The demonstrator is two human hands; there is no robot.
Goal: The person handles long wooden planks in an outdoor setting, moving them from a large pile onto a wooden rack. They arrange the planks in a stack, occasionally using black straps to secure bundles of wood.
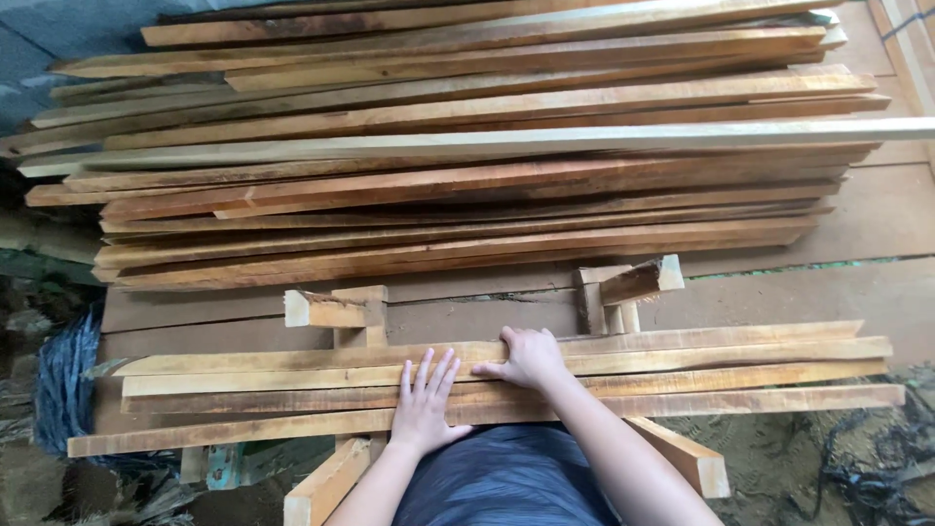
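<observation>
Several long wooden slats (682, 375) lie side by side across two low wooden trestles just in front of me. My left hand (425, 404) rests flat on them, fingers spread, palm down. Beside it my right hand (531, 356) presses on the slats, its fingers curled over the far edge of the upper slat (730, 339). Neither hand lifts anything. My dark blue clothing shows below the hands.
A big stack of long wooden slats (467, 146) fills the upper half of the view on a board floor (877, 209). Two short wooden support blocks (326, 310) (638, 281) stick up behind the near slats. Dirt ground and dark debris (58, 390) lie left and right.
</observation>
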